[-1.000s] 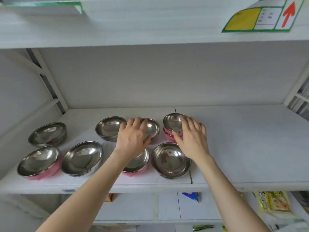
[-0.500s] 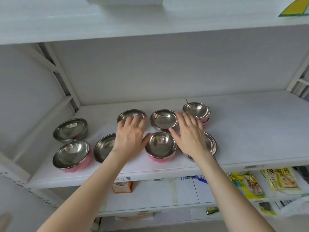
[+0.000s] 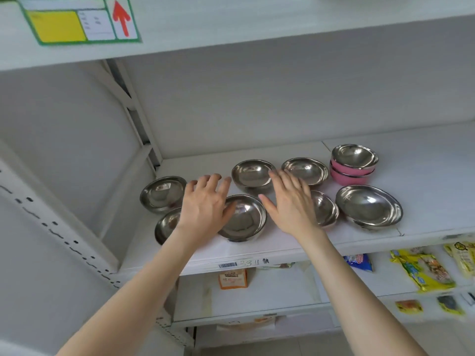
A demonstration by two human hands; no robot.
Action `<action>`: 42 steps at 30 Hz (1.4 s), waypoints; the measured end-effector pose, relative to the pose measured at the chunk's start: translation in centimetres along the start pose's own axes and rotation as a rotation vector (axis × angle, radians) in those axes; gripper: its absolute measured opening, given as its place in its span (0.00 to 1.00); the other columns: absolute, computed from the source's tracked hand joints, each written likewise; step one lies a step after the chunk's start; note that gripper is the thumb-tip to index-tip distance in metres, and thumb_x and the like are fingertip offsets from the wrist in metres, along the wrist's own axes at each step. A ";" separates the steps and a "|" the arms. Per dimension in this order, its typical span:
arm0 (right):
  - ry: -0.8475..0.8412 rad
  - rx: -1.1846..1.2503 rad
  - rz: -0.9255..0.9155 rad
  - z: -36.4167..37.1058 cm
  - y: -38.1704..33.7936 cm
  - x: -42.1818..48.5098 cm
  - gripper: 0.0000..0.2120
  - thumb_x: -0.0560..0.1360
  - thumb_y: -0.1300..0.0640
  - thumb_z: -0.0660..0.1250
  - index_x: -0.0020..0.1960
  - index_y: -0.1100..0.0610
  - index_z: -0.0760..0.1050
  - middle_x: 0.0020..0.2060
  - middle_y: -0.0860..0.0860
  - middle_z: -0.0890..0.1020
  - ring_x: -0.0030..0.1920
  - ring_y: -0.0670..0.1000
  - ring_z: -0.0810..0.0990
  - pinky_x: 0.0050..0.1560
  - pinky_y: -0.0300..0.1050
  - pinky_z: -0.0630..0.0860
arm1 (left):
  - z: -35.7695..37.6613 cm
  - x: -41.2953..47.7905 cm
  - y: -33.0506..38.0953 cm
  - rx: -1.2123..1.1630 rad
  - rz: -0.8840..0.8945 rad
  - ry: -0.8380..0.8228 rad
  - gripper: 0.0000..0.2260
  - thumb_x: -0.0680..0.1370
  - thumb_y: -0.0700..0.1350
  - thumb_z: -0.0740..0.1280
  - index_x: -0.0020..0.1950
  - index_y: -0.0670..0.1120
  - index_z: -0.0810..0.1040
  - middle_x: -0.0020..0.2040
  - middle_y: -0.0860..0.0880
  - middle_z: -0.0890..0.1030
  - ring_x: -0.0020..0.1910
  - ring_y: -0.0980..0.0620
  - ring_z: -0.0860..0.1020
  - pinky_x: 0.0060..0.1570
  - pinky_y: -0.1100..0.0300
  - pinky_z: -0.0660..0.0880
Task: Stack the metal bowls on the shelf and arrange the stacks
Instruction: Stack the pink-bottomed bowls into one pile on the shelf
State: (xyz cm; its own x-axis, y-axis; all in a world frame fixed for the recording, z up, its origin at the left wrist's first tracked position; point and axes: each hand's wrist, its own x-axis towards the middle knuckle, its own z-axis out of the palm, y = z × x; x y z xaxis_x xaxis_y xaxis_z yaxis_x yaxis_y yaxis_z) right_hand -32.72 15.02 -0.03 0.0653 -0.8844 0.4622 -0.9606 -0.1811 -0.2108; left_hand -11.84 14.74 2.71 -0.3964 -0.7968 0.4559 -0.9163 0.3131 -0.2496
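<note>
Several shiny metal bowls sit on the white shelf (image 3: pixel 424 191). A front-row bowl (image 3: pixel 244 218) lies between my two hands. My left hand (image 3: pixel 205 204) hovers open at its left rim, partly covering another bowl (image 3: pixel 165 226). My right hand (image 3: pixel 290 201) hovers open at its right side, hiding part of a pink-sided bowl (image 3: pixel 325 209). Behind are a bowl (image 3: pixel 253 174) and a bowl (image 3: pixel 305 170). A short stack of pink-sided bowls (image 3: pixel 353 164) stands at the back right. A wide bowl (image 3: pixel 368 206) is at the front right, one bowl (image 3: pixel 162 192) at the far left.
The shelf's upright post (image 3: pixel 133 109) rises at the back left. An upper shelf carries a yellow and green label (image 3: pixel 77 20) with a red arrow. Below, a lower shelf holds yellow snack packets (image 3: pixel 421 271) and an orange box (image 3: pixel 232 278).
The view has swung left, so the bowls now sit further right in the frame. Both hands have moved left from the right-hand bowls to either side of a front-row bowl.
</note>
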 end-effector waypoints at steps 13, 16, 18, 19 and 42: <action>-0.078 0.091 0.025 3.9 -11.7 -2.1 0.32 0.75 0.38 0.50 0.70 0.57 0.68 0.67 0.53 0.75 0.66 0.55 0.73 0.62 0.55 0.69 | 3.9 -6.5 -10.6 -0.047 -0.084 -0.111 0.26 0.74 0.60 0.58 0.63 0.44 0.76 0.55 0.42 0.79 0.52 0.39 0.78 0.47 0.45 0.77; -0.071 0.102 0.037 4.9 -13.9 -4.0 0.31 0.75 0.38 0.52 0.69 0.57 0.70 0.63 0.53 0.78 0.63 0.56 0.75 0.57 0.55 0.72 | 5.2 -8.5 -12.1 -0.095 -0.117 -0.135 0.28 0.75 0.61 0.55 0.65 0.44 0.76 0.55 0.42 0.80 0.51 0.39 0.78 0.47 0.45 0.76; -0.056 0.113 0.066 5.5 -15.0 -5.1 0.29 0.76 0.39 0.54 0.67 0.57 0.71 0.61 0.53 0.79 0.60 0.56 0.77 0.54 0.54 0.74 | 5.9 -9.7 -12.9 -0.143 -0.136 -0.137 0.29 0.75 0.62 0.54 0.65 0.44 0.75 0.54 0.43 0.80 0.50 0.39 0.78 0.45 0.46 0.76; -0.055 0.122 0.083 5.8 -15.6 -5.6 0.28 0.76 0.39 0.54 0.67 0.57 0.71 0.60 0.53 0.79 0.59 0.55 0.77 0.54 0.54 0.74 | 6.2 -10.2 -13.3 -0.172 -0.148 -0.137 0.29 0.75 0.63 0.54 0.66 0.45 0.74 0.54 0.43 0.80 0.50 0.39 0.78 0.44 0.46 0.76; -0.271 0.805 0.524 9.2 -18.6 -6.2 0.19 0.79 0.49 0.62 0.67 0.53 0.69 0.50 0.47 0.81 0.46 0.36 0.77 0.41 0.20 0.67 | 7.6 -12.1 -14.3 -1.263 -0.517 -0.456 0.24 0.77 0.51 0.67 0.71 0.56 0.66 0.55 0.52 0.81 0.55 0.62 0.77 0.50 0.69 0.69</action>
State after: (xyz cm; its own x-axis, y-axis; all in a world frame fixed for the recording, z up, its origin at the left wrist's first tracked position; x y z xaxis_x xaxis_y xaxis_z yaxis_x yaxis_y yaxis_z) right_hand -12.77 19.88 -6.86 -0.1582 -0.9863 -0.0473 -0.4229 0.1110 -0.8993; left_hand 6.52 15.98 -5.78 -0.1793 -0.9778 -0.1088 -0.4808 -0.0094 0.8768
